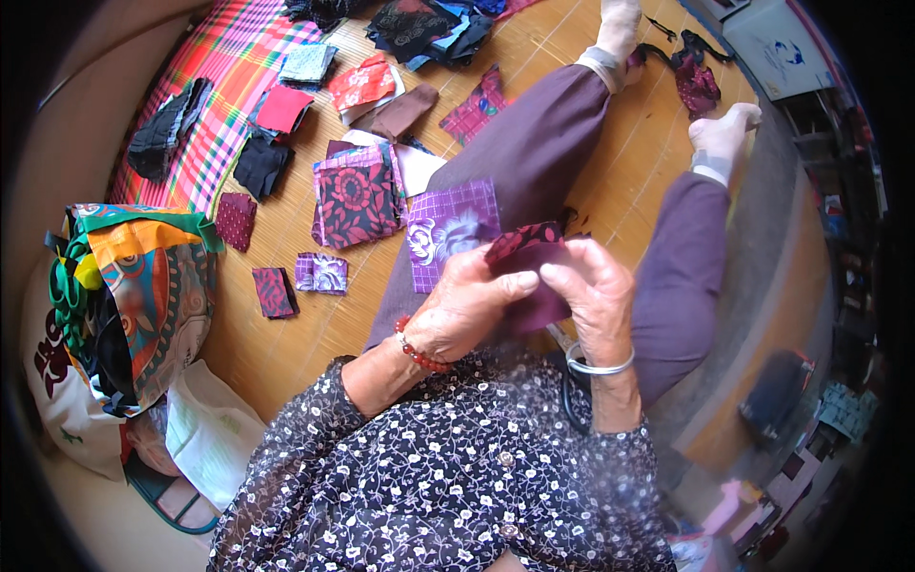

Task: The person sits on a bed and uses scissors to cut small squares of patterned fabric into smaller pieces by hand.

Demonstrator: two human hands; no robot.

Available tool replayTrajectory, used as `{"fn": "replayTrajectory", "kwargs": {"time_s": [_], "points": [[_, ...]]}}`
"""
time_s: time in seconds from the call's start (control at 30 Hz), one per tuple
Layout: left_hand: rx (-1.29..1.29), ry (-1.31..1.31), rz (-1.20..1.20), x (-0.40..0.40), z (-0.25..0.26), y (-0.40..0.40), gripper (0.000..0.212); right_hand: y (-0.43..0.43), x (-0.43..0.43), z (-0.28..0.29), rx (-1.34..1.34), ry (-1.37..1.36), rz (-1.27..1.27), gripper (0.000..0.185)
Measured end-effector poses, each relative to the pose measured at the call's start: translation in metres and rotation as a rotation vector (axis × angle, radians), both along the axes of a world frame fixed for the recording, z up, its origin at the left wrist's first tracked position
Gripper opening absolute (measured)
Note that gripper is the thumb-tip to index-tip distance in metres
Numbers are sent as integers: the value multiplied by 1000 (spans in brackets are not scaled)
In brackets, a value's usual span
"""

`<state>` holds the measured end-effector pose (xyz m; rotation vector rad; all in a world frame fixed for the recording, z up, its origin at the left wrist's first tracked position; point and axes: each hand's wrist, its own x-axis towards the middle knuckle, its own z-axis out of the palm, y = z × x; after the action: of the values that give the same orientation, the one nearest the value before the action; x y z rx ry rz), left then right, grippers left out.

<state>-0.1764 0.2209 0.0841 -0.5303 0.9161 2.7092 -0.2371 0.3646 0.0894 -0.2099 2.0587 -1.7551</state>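
Observation:
Between my two hands, above my lap, is a dark red and purple piece of fabric [532, 286]. My left hand [465, 300] grips its left side, thumb in front. My right hand [597, 293] pinches its right side between thumb and fingers. A purple patterned fabric square [452, 232] lies on my thigh beside my left hand. Left of it, on the mat, sits a stack of red-and-black floral fabric squares [357, 200]. Part of a metal tool, perhaps scissors, shows below the held fabric; most of it is hidden.
Small folded fabric pieces [322, 273] lie on the woven mat [300, 350]. More cloth stacks [284, 109] spread beyond them, some on a plaid cloth [214, 93]. A colourful bag [154, 300] of scraps stands at left. Dark red cloth [699, 89] lies near my feet.

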Motion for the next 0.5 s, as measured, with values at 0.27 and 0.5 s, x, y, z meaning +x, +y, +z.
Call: {"fn": "replayTrajectory", "kwargs": {"time_s": [0.27,0.5], "points": [[-177,42,127,-3,-7,5,27,-2,5,-5,-30,7,-26,15],[-295,112,36,-3,-7,0,25,9,10,-6,-121,-57,-12,17]]}}
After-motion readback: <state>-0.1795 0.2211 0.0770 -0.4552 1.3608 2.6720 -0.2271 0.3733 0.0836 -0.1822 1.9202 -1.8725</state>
